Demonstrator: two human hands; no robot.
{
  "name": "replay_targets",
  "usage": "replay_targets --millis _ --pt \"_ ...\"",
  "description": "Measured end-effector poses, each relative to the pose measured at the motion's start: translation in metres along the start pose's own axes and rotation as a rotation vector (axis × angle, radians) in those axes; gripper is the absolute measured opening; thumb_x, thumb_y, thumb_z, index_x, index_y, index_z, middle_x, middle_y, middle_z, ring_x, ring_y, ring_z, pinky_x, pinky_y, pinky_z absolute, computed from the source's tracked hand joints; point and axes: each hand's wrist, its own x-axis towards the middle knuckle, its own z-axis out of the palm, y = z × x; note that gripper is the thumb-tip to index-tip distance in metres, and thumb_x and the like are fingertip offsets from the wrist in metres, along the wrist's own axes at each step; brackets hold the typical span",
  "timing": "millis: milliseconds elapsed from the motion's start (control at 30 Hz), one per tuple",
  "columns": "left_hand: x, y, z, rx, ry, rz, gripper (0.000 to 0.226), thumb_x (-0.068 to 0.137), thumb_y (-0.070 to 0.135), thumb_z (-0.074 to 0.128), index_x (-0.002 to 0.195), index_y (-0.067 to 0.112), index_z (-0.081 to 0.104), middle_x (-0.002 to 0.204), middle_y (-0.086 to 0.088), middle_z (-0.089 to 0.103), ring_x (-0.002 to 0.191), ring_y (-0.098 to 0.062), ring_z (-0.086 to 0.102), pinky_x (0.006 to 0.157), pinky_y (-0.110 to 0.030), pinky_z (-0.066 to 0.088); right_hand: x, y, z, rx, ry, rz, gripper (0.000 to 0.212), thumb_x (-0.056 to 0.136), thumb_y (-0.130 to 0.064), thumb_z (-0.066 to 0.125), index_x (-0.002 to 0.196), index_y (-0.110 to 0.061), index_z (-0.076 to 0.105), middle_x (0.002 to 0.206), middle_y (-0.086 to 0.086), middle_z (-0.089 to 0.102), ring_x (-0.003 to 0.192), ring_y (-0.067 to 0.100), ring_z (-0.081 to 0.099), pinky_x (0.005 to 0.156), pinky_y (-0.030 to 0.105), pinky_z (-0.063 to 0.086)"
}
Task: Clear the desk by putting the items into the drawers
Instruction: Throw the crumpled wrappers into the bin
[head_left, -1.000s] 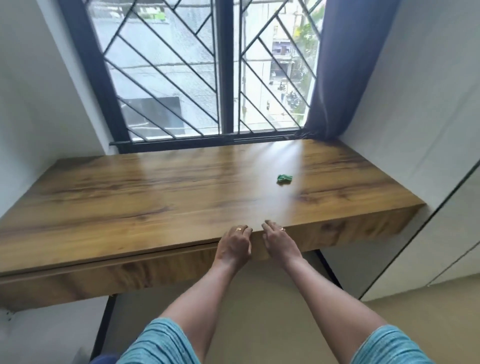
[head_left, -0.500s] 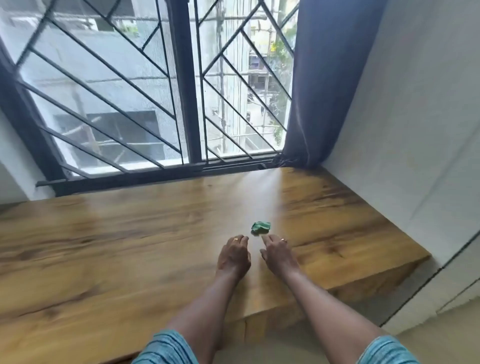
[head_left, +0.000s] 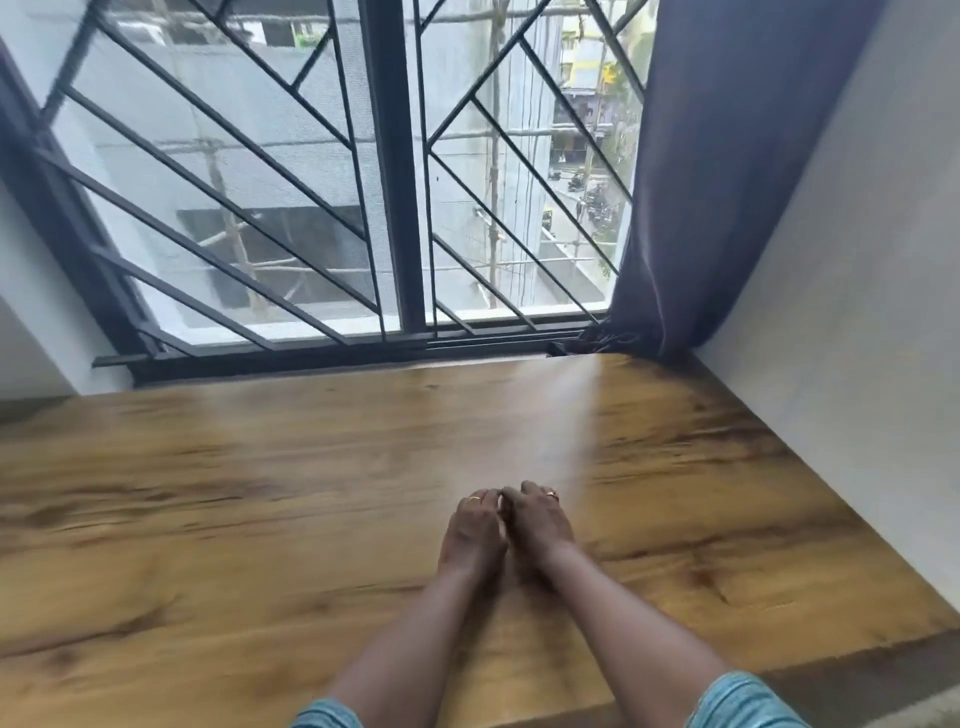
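Head view shows the left hand (head_left: 474, 530) and the right hand (head_left: 540, 525) pressed together on the table (head_left: 208, 519), fingers curled inward and fingertips meeting. Whether either grip actually pinches anything cannot be told; the knuckles hide the contact zone. Half a second earlier, a small green scrap lay just beyond the fingertips. It is now out of sight, so it probably sits beneath or between the cupped hands. One second earlier, both hands rested at the front edge of the table. No other loose item shows on the wood. The window grille (head_left: 311, 208) and curtain (head_left: 701, 182) stand behind. No drawer is in view. Judgement: the last pickup is underway; stowing remains.
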Motion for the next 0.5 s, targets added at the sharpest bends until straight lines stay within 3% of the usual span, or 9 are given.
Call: replay_targets --millis 133,267,500 --pt "-0.031 -0.001 -0.003 -0.024 0.053 -0.099 0.043 0.095 0.016 0.040 0.137 0.008 0.044 0.138 -0.010 0.051 0.128 -0.023 0.046 0.109 -0.027 0.032 -0.022 -0.003 0.002 0.037 -0.026 -0.081 0.032 0.096 -0.018 0.038 0.121 -0.019 0.057 0.117 0.014 0.053 0.114 0.034 0.048 0.091 0.033 0.043" --pt "-0.084 0.000 -0.006 -0.042 0.108 -0.203 0.044 0.094 0.015 0.041 0.137 0.008 0.045 0.135 -0.012 0.053 0.125 -0.026 0.047 0.107 -0.029 0.035 -0.062 -0.013 0.010 0.037 -0.057 -0.199 0.036 0.094 -0.013 0.042 0.127 -0.020 0.054 0.121 0.012 0.052 0.116 0.034 0.046 0.092 0.032 0.042" --pt "-0.184 -0.022 -0.013 -0.031 0.274 -0.361 0.043 0.094 0.009 0.040 0.136 0.009 0.046 0.132 -0.011 0.056 0.122 -0.024 0.049 0.103 -0.026 0.033 -0.137 -0.059 0.034 0.125 -0.076 -0.486 0.036 0.088 -0.007 0.048 0.120 -0.017 0.062 0.117 0.011 0.057 0.103 0.034 0.057 0.089 0.034 0.042"
